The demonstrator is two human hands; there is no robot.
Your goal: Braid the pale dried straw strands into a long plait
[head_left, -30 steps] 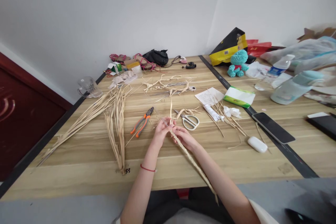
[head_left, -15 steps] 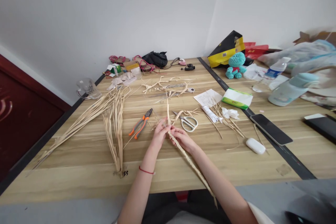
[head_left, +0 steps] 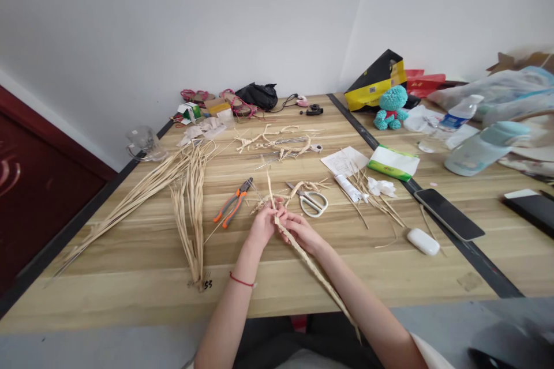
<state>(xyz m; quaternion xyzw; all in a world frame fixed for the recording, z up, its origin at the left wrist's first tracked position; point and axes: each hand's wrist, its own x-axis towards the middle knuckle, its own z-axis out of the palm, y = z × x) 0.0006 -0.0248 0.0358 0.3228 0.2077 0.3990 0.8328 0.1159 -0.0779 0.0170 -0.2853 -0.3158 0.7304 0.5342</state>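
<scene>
Both hands meet over the middle of the table on a long pale straw stem, wrapped along its length, whose lower end reaches down past my right forearm. My left hand pinches it near the top, where a loose flat strip sticks up. Just below, my right hand has its fingers closed round the stem. Orange-handled pliers lie left of my hands. White-handled scissors rest to the right, beside a twisted straw piece. Some fingertips are hidden behind the stem.
Straw bundles spread across the left side near a glass mug. Finished-looking straw pieces and metal wires lie farther back. On the right are a tube, a phone, a white case and a bottle.
The upright strip at the top of the stem has tilted left and shows shorter. My left fingers have shifted slightly round the stem; my right hand stays nearly in place.
</scene>
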